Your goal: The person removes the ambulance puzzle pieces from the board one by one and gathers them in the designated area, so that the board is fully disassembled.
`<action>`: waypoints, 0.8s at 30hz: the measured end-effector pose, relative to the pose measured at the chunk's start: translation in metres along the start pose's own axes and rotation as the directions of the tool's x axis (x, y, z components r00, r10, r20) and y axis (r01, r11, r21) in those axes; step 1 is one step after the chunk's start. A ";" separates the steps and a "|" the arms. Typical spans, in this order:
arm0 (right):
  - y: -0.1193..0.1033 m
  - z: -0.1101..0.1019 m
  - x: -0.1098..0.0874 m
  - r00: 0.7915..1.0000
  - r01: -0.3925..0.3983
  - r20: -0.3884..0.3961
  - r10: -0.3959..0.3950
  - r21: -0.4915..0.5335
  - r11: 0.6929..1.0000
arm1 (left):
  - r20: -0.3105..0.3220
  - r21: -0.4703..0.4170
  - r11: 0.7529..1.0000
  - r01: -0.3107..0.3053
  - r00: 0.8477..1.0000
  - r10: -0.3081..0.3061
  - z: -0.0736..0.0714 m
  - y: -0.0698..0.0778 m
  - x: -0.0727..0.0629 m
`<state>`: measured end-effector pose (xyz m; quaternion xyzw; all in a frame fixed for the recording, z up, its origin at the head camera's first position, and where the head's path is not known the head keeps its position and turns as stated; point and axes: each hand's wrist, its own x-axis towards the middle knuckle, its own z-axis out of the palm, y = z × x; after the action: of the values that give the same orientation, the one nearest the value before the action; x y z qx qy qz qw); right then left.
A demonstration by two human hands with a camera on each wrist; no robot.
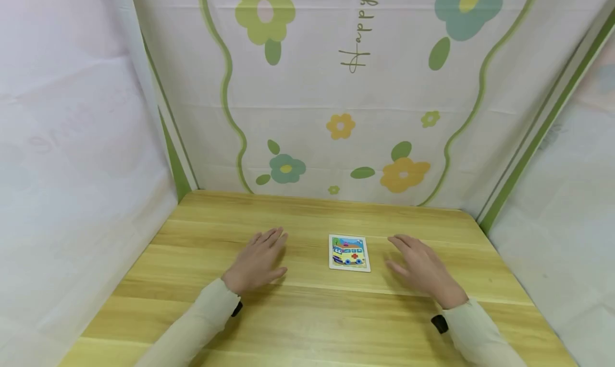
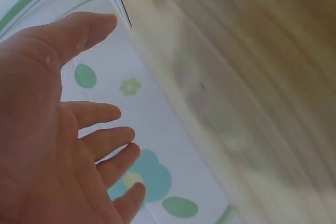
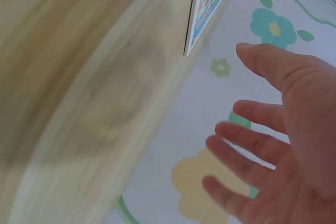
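Note:
A small square picture puzzle (image 1: pixel 349 253) with a white border lies flat on the wooden table; its picture is a yellow ambulance with a red cross. My left hand (image 1: pixel 257 263) hovers over the table to the left of it, fingers spread and holding nothing. On the other side, my right hand (image 1: pixel 423 265) is held above the wood, its fingers loosely extended and apart from the puzzle. In the right wrist view the puzzle (image 3: pixel 207 9) shows edge-on beyond the thumb. Only a sliver of its edge appears in the left wrist view.
The wooden tabletop (image 1: pixel 307 324) spreads under both hands. A white cloth (image 1: pixel 298 94) printed with flowers and the word "Happy" hangs behind the table's far edge. White cloth walls (image 1: pixel 72 158) stand at left and right. Dark bands sit at both wrists.

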<state>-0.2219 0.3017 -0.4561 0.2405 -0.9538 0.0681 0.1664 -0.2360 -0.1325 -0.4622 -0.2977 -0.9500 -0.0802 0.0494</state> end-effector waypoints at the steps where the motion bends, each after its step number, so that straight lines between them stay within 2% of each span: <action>1: 0.001 0.001 0.003 1.000 0.010 0.001 -0.010 0.010 1.000 | -0.002 0.002 1.000 -0.015 1.000 0.015 0.000 0.001 0.003; 5: 0.001 0.003 0.016 0.999 0.022 0.045 -0.025 0.062 0.998 | -0.025 -0.020 0.996 -0.085 0.996 0.084 -0.001 0.006 0.020; 8: 0.000 0.003 0.027 0.995 0.033 0.087 -0.041 0.087 0.996 | -0.015 -0.065 0.992 -0.103 0.995 0.103 -0.002 0.013 0.034; 16: -0.011 0.010 0.063 0.977 0.072 0.190 -0.100 0.149 0.986 | 0.061 -0.194 0.978 -0.071 0.995 0.084 0.000 0.029 0.073; 24: -0.025 0.029 0.094 0.953 0.055 0.274 -0.133 0.277 0.959 | 0.091 -0.277 0.960 -0.032 0.994 0.059 0.020 0.037 0.105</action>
<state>-0.2954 0.2325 -0.4490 0.3134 -0.9374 0.1515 -0.0058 -0.3017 -0.0402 -0.4628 -0.3270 -0.9238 -0.1956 -0.0377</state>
